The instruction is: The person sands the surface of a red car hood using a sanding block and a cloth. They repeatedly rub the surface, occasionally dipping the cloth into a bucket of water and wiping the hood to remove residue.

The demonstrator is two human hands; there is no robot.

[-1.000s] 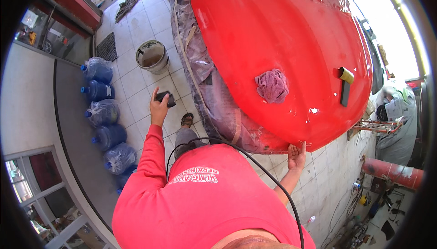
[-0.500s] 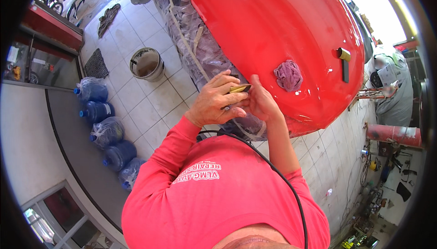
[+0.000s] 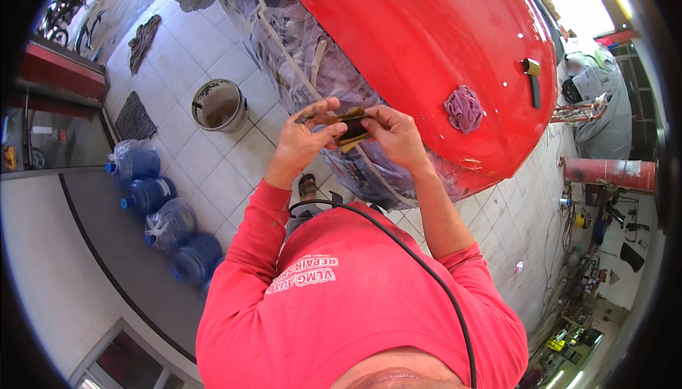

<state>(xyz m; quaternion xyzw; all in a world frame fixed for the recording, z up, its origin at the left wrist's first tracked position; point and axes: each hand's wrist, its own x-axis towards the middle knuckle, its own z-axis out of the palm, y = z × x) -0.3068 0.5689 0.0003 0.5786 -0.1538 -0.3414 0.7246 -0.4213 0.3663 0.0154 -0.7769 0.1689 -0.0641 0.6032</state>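
Observation:
Both hands meet in front of my chest, beside the edge of a glossy red car hood (image 3: 419,41). Between them is a piece of sandpaper (image 3: 353,130), dark on the face I see and yellowish brown at its curled edges. My left hand (image 3: 304,139) grips its left side, the thumb on the dark face and some fingers raised. My right hand (image 3: 399,138) pinches the other side between thumb and fingers. A crumpled purple cloth (image 3: 464,109) lies on the hood to the right. Farther right rests a dark, narrow block (image 3: 536,92) with a yellowish-brown curl of paper (image 3: 531,67) at its end.
Plastic sheeting (image 3: 312,41) with tape covers the car's side. A bucket (image 3: 241,116) with murky liquid stands on the tiled floor (image 3: 206,149). Several blue water jugs (image 3: 149,194) line the left wall. A dark cable (image 3: 419,254) runs across my shirt. A red cylinder (image 3: 611,174) is at right.
My hands have drawn apart slightly, and the sandpaper has turned so its dark face shows. The right hand now pinches it. The whole view has shifted a little.

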